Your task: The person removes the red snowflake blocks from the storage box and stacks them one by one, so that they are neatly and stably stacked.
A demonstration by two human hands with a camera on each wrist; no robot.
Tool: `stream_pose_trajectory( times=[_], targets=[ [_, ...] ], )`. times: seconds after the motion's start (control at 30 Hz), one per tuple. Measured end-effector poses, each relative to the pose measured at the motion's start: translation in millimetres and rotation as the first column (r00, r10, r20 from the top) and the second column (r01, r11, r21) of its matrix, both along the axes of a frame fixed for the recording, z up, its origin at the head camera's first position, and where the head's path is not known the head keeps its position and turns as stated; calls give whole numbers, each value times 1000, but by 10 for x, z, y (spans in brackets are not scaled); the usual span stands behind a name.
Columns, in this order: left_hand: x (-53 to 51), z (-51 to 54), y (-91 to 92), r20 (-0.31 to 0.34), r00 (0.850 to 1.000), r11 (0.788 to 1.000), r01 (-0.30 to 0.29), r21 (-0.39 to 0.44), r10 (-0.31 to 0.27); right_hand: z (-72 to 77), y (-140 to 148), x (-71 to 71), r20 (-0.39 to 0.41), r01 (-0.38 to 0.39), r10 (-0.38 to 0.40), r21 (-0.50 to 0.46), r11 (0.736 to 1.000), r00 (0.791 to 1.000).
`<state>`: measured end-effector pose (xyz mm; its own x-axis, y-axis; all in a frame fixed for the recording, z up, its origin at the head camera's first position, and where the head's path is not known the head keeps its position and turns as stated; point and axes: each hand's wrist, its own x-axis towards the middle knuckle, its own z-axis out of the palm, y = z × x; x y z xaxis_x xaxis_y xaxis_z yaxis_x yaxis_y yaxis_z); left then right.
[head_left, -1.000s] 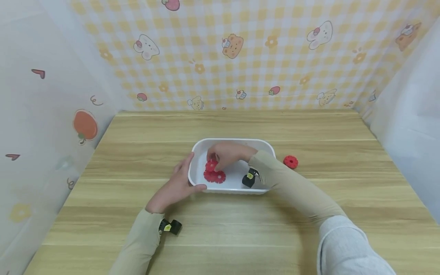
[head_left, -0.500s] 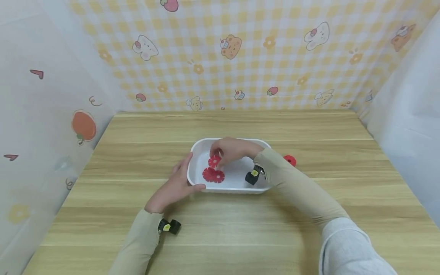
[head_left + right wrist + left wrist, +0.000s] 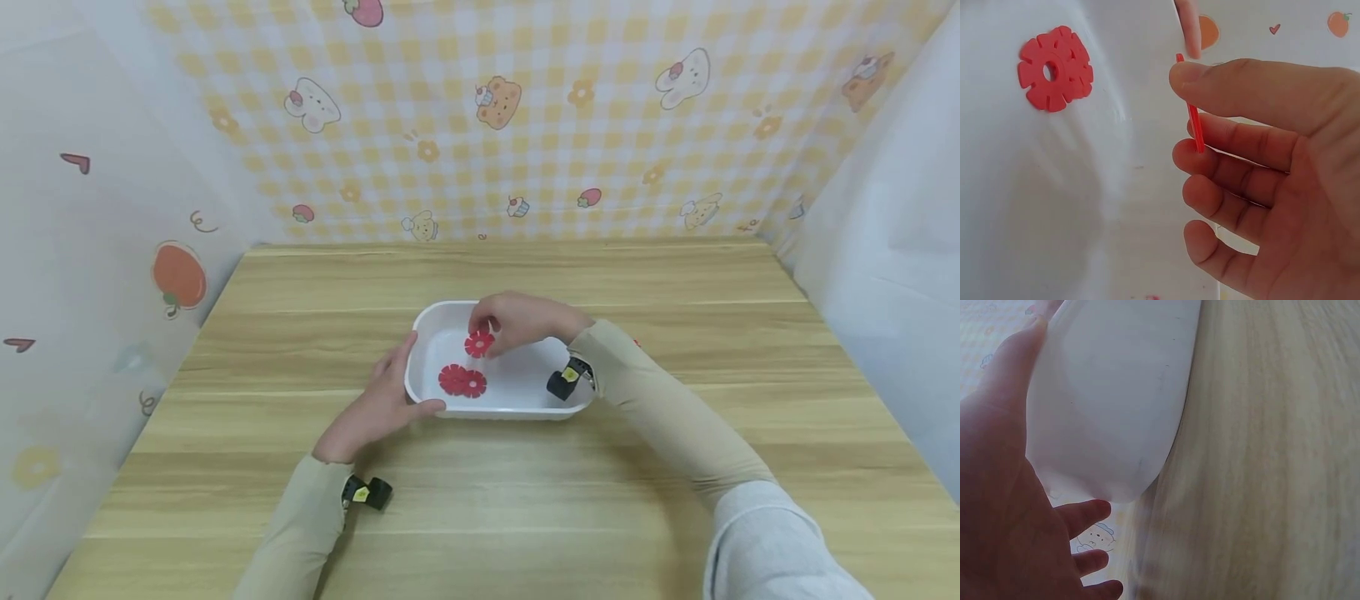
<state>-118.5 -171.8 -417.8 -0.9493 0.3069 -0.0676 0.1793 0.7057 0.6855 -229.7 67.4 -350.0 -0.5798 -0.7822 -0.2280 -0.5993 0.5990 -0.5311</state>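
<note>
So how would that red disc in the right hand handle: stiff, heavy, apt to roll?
The red disc is probably stiff: seen edge-on in the right hand, it looks nearly straight. It's likely light, being thin. Laid flat, it would probably slide rather than roll; on edge, its notched rim might make it bump along.

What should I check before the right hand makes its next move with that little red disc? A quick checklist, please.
1. Right hand pinching the disc: ok.
2. Disc apart from the other discs: ok, a gap shows.
3. Other discs separated from each other: not ok, they overlap.
4. Left hand touching the tray: ok, at its left end.
5. Red sliver beyond the right sleeve fully visible: not ok, mostly hidden.
6. Pinch firm enough: cannot tell.
</note>
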Motion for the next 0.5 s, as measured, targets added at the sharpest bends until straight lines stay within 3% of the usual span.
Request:
stream_pose_trajectory(
  times=[0.5],
  targets=[
    [0,16,12,1,1000,1000,-3,0,3,66,231,8,8,47,-47,-21,999,999]
  ],
)
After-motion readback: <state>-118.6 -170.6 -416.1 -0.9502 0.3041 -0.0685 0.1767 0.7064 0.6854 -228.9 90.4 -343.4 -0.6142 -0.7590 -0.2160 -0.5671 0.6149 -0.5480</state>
